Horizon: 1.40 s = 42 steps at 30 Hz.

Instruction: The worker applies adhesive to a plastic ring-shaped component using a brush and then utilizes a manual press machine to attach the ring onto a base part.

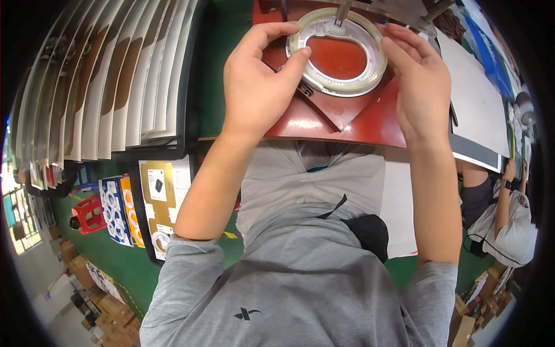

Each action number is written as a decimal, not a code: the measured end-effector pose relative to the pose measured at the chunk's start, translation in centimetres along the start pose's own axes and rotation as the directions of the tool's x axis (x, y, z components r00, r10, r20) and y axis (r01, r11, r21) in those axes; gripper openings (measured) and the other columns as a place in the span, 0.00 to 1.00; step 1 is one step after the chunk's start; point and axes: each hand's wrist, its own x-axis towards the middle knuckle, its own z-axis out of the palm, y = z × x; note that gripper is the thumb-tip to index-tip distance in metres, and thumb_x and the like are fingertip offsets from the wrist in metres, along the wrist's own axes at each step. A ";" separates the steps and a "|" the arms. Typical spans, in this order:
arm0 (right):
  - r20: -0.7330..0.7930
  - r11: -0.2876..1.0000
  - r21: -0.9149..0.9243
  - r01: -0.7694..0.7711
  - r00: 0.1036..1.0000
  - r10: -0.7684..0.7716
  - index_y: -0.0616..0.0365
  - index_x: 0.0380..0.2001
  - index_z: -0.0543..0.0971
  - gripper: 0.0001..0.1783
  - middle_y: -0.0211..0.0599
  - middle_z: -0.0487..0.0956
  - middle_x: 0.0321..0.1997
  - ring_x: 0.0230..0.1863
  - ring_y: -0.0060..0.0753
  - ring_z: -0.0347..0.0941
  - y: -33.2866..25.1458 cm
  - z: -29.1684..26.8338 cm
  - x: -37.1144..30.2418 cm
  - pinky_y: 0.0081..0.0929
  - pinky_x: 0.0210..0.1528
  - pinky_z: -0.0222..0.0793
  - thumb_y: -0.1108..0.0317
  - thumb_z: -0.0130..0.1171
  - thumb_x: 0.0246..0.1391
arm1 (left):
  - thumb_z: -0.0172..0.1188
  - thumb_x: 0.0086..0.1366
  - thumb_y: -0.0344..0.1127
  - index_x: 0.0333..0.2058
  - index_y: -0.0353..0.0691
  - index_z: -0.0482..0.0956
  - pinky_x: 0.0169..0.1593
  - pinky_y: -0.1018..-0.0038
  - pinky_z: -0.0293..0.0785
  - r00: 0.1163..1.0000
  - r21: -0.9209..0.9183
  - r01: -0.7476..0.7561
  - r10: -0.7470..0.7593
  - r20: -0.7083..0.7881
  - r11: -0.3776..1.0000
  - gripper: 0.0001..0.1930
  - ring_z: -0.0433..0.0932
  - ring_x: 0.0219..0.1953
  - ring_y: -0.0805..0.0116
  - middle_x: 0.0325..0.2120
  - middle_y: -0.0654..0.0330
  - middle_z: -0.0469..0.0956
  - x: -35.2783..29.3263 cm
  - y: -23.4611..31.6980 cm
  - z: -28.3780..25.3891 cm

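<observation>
A white plastic ring (377, 61) with a pale, translucent yellowish band lies over a red work surface (376, 124), under the metal tip (342, 13) of a machine. My left hand (254, 81) pinches the ring's left side, its thumb on the upper face and its fingers at the outer edge. On the opposite side, my right hand (422, 81) has its fingertips closed against the right rim. Below the ring, a dark narrow bar (319, 110) runs slantwise over the red surface. The ring's underside is hidden.
Large printed sheets (110, 87) stand in a row at the left, beside a black frame (188, 75). A white board (477, 87) lies to the right. A red stool (89, 214) stands lower left. Another person (509, 220) sits at the right edge.
</observation>
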 end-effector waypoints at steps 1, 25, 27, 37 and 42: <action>-0.029 0.998 -0.015 0.059 0.998 -0.059 0.72 0.58 0.77 0.18 0.42 0.84 0.55 0.54 0.28 0.80 0.2 0.5 -0.3 0.22 0.59 0.74 0.77 0.61 0.66 | 0.72 0.61 0.30 0.48 0.35 0.84 0.53 0.73 0.79 1.000 -0.002 0.013 -0.014 -0.004 1.000 0.16 0.85 0.46 0.67 0.44 0.56 0.87 0.0 0.1 0.0; 0.547 0.078 -0.788 0.611 0.752 -0.367 0.52 0.54 0.85 0.18 0.42 0.85 0.56 0.57 0.51 0.80 0.2 0.7 1.7 0.40 0.60 0.75 0.75 0.54 0.65 | 0.59 0.67 0.20 0.46 0.27 0.80 0.43 0.74 0.79 0.911 0.189 -0.412 0.405 0.075 0.892 0.10 0.88 0.40 0.66 0.37 0.46 0.87 0.9 1.1 0.5; 0.592 0.039 -0.763 0.645 0.723 -0.356 0.52 0.54 0.85 0.18 0.43 0.85 0.56 0.57 0.52 0.80 -0.1 0.4 2.6 0.41 0.60 0.74 0.74 0.53 0.65 | 0.59 0.66 0.21 0.45 0.29 0.80 0.43 0.69 0.80 0.968 0.257 -0.252 0.236 0.090 0.933 0.09 0.88 0.40 0.57 0.37 0.43 0.86 1.0 3.7 0.1; 0.580 0.063 -0.773 0.631 0.744 -0.333 0.51 0.55 0.85 0.21 0.49 0.84 0.54 0.56 0.58 0.79 0.2 1.1 2.1 0.44 0.59 0.75 0.74 0.50 0.65 | 0.58 0.63 0.23 0.44 0.31 0.81 0.47 0.52 0.80 0.978 0.361 -0.204 0.203 0.042 0.910 0.11 0.84 0.41 0.37 0.36 0.38 0.84 0.9 3.0 0.7; 0.688 -0.090 -0.672 0.736 0.574 -0.444 0.68 0.43 0.83 0.12 0.58 0.84 0.37 0.36 0.56 0.82 -1.4 0.7 3.1 0.42 0.40 0.78 0.78 0.52 0.63 | 0.56 0.63 0.22 0.41 0.30 0.82 0.46 0.50 0.79 0.938 0.245 -0.331 0.347 -0.023 0.911 0.09 0.83 0.40 0.36 0.34 0.37 0.83 1.3 3.2 1.6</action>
